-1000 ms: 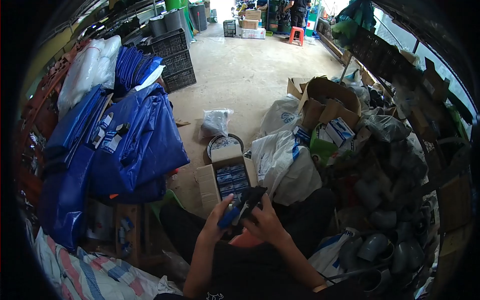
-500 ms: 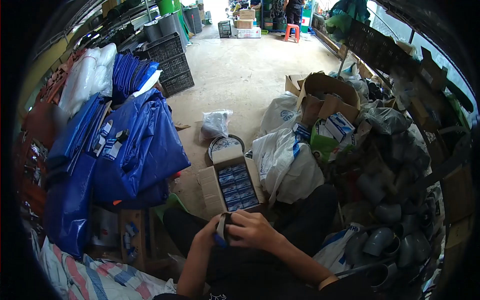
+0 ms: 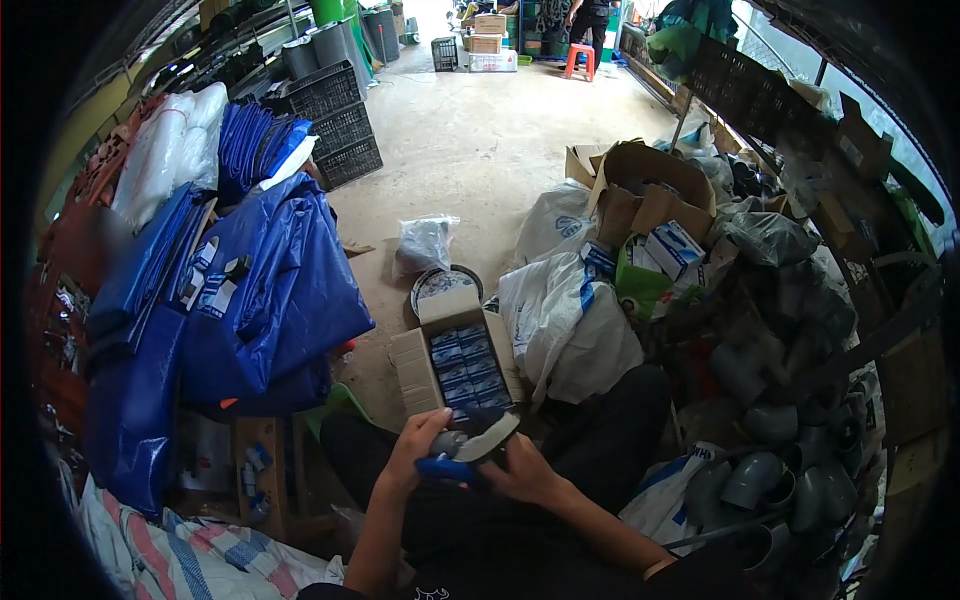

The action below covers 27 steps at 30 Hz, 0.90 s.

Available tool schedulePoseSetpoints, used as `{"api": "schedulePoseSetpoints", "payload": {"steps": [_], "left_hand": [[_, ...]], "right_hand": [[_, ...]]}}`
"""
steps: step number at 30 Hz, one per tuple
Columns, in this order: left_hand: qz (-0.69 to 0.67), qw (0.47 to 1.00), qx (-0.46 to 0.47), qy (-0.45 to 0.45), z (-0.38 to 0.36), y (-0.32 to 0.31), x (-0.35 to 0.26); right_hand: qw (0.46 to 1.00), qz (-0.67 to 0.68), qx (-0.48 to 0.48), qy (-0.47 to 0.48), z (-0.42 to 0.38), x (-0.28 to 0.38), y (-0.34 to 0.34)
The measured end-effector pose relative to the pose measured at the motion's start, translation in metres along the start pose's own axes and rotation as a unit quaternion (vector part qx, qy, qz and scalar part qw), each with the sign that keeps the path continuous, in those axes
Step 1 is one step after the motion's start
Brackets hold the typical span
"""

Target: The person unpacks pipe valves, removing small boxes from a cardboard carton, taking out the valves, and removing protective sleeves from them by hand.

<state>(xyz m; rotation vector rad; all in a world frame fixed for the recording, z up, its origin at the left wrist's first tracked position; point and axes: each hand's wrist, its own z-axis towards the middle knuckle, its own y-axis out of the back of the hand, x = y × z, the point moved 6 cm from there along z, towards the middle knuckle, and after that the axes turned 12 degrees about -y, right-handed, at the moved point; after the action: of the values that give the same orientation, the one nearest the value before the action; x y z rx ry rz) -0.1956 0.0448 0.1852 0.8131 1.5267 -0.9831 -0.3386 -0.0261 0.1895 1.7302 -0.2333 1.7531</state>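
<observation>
Above my lap, my left hand (image 3: pixel 413 450) is closed on a dark and blue object (image 3: pixel 447 467), with a small grey piece near its fingers. My right hand (image 3: pixel 522 470) grips a dark roll with a pale side (image 3: pixel 488 438), close against the blue object. Motion blur hides the finer details of both. Just beyond my hands, an open cardboard box (image 3: pixel 411 372) holds rows of small blue and white boxes (image 3: pixel 468 365). Behind that box lie a round patterned tray (image 3: pixel 446 281) and a clear plastic bag (image 3: pixel 425 245) with something grey inside.
Folded blue tarpaulins (image 3: pixel 270 300) are piled at the left, near stacked black crates (image 3: pixel 345 125). White sacks (image 3: pixel 570 325), an open carton (image 3: pixel 655 170) and grey pipe elbows (image 3: pixel 752 481) stand at the right. A person (image 3: pixel 590 25) is by a red stool (image 3: pixel 580 62) far back.
My hands have moved apart, and the pale-sided roll and blue object between them now show more. The whole view has shifted slightly.
</observation>
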Motion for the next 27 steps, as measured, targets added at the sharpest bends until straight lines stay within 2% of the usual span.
{"api": "schedulePoseSetpoints", "payload": {"steps": [2,4,5,8,11,14,17,21,24,26,27], "left_hand": [[-0.082,0.995,-0.011,0.049,-0.002,0.003,0.018],[-0.13,0.978,-0.023,0.16,-0.012,0.002,0.031],[-0.154,0.964,-0.03,0.213,-0.017,0.001,0.036],[-0.192,0.956,-0.036,0.22,-0.018,-0.001,0.045],[-0.203,0.96,-0.058,0.181,-0.014,-0.005,0.036],[-0.102,0.986,-0.035,0.131,-0.008,-0.001,0.015],[0.039,0.999,0.008,-0.018,0.004,0.004,0.009],[0.12,0.991,0.042,0.044,0.001,0.015,0.002],[0.113,0.987,0.058,0.102,0.001,0.013,-0.011],[0.083,0.986,0.059,0.131,-0.001,0.002,-0.018],[0.051,0.994,0.06,0.08,0.002,-0.002,-0.02]], "right_hand": [[0.993,-0.08,-0.025,0.078,0.001,0.013,0.005],[0.975,-0.125,-0.063,0.172,-0.001,0.012,0.003],[0.962,-0.192,-0.066,0.185,-0.004,0.016,0.002],[0.954,-0.235,-0.087,0.163,-0.01,0.005,0.004],[0.962,-0.155,-0.14,0.173,-0.006,0.019,0.011],[0.982,-0.095,-0.081,0.139,0.002,0.017,0.014],[0.998,-0.006,0.067,0.003,0.004,-0.008,0.011],[0.976,-0.119,0.175,-0.047,0.001,-0.016,0.005],[0.991,-0.039,0.121,-0.039,-0.003,-0.017,0.001],[0.999,0.005,0.035,-0.033,-0.001,-0.014,0.012],[1.0,0.006,-0.001,-0.024,0.002,-0.016,0.017]]}}
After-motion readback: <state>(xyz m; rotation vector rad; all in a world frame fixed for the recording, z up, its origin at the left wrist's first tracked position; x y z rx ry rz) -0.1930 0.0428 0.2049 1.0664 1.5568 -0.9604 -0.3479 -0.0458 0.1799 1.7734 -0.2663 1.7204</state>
